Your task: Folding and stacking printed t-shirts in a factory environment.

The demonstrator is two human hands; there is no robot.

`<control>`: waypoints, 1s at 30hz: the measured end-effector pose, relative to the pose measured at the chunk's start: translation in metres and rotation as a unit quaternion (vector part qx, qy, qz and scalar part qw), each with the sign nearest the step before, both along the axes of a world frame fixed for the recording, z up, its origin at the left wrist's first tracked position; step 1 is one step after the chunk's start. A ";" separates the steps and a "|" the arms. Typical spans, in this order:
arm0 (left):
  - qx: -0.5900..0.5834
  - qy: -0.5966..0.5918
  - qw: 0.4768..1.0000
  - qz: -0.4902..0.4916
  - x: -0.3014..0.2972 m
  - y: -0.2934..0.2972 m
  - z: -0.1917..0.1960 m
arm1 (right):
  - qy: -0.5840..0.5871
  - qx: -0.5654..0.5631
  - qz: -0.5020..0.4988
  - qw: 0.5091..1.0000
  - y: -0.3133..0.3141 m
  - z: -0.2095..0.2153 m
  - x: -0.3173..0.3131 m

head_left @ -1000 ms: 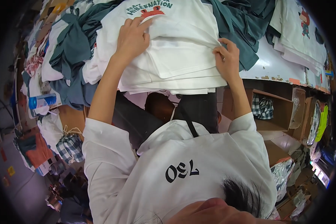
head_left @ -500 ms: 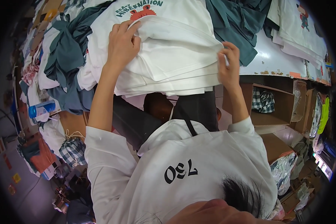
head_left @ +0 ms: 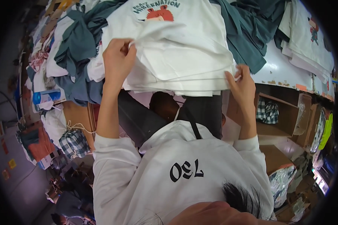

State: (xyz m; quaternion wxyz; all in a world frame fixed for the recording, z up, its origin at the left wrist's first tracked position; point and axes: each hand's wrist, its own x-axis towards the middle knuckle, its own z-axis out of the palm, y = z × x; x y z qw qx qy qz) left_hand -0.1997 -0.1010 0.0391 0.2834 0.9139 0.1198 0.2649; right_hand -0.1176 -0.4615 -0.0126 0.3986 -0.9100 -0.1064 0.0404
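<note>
A white T-shirt (head_left: pixel 184 52) with a red bear print lies on top of a stack of white shirts (head_left: pixel 199 92) at the table's near edge. Its near part is loose and rippled, with the hem lifted. At the shirt's left edge, my left hand (head_left: pixel 118 62) pinches the fabric between thumb and fingers. My right hand (head_left: pixel 243 84) is at the near right corner, thumb and fingertips closed on the cloth edge there. How many layers each hand grips is hidden.
Dark green garments (head_left: pixel 77 41) are heaped on the left, and more green cloth (head_left: pixel 248 33) lies right of the stack. Farther right is another pile of printed white shirts (head_left: pixel 308 41). A cardboard box (head_left: pixel 276 129) holding checked cloth (head_left: pixel 266 110) stands below the table's right side.
Both hands have come nearer to my body, drawing the shirt's near part down, and the left has also shifted left. More of the bear print shows. The whole view has shifted slightly.
</note>
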 end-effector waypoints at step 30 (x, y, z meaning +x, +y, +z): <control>0.020 0.092 0.995 0.016 0.286 0.261 0.030 | 0.128 0.406 0.124 0.896 0.382 0.081 0.401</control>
